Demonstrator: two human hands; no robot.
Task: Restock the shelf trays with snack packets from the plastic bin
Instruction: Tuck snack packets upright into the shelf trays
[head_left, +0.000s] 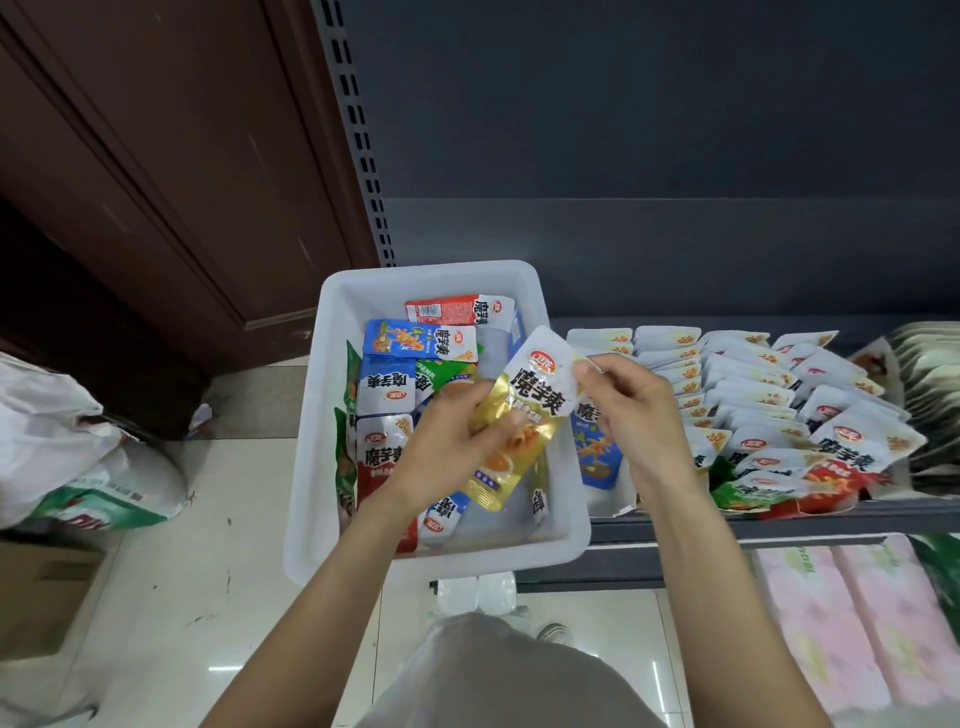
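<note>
A white plastic bin (332, 364) stands at the left end of the shelf, holding several blue, red and green snack packets (415, 340). Above the bin I hold a gold-and-white snack packet (535, 400) with both hands. My left hand (452, 441) grips its lower gold half. My right hand (631, 400) pinches its upper right corner. To the right, the shelf trays (618, 506) hold rows of white packets (753, 395), with red and green ones at the front.
The dark shelf back panel (649, 156) rises behind the trays. A brown door (156, 156) is at the left. White bags (62, 441) and a cardboard box (41, 592) lie on the tiled floor. Pink packages (841, 623) fill the lower shelf.
</note>
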